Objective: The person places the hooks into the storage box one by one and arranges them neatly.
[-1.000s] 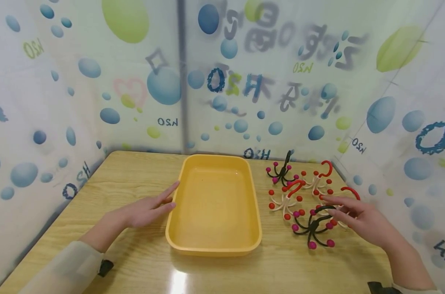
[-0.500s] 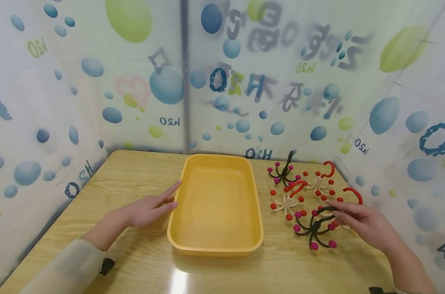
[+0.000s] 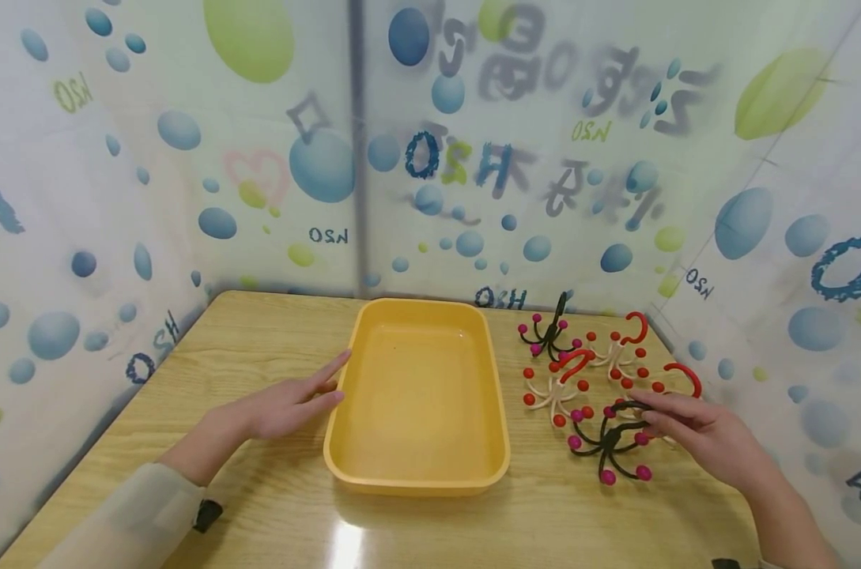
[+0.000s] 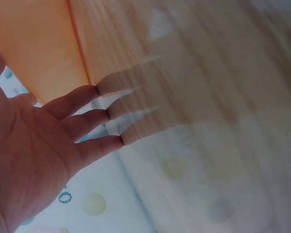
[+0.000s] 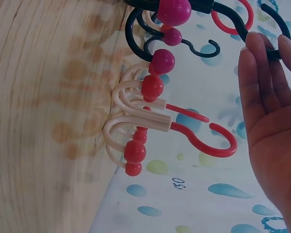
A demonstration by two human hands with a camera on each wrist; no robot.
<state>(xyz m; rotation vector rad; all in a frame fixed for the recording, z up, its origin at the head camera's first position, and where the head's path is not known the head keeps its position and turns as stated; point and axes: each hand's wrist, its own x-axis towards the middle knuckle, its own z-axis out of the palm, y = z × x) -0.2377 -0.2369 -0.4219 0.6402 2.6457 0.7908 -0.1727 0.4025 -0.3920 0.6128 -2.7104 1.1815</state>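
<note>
From here, the right hand [image 3: 711,436] pinches a black, glossy, many-armed hook with magenta balls [image 3: 610,440]; the left hand [image 3: 282,407] (fingers spread) touches a yellow rectangular tray [image 3: 416,403].

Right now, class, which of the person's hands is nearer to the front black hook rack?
Right. The right hand pinches the curved end of the front black hook rack; the left hand is across the yellow tray, at its left side.

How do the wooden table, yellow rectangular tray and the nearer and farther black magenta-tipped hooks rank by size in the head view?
Wooden table
Yellow tray
Nearer black hook, farther black hook: unranked, since nearness enlarges the first
</note>
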